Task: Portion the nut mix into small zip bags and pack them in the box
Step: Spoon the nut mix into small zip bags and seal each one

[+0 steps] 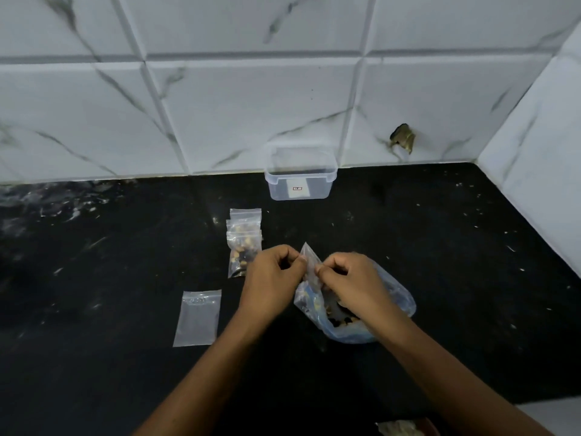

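My left hand (pixel 274 280) and my right hand (pixel 352 283) both pinch the top of a small clear zip bag (pixel 309 262), held upright between them. Right under it lies the large clear bag of nut mix (pixel 390 313), open on the black counter, partly hidden by my right hand. Filled small zip bags (pixel 243 243) lie stacked just left of my left hand. An empty small zip bag (pixel 197 319) lies flat further left and nearer to me. The clear plastic box (pixel 300 176) stands open by the wall, beyond the bags.
The black counter (pixel 440 247) meets white marble-look wall tiles at the back and on the right. A hole with a brownish fitting (pixel 402 138) sits in the back wall. Something pale (pixel 399 428) shows at the bottom edge, partly cut off.
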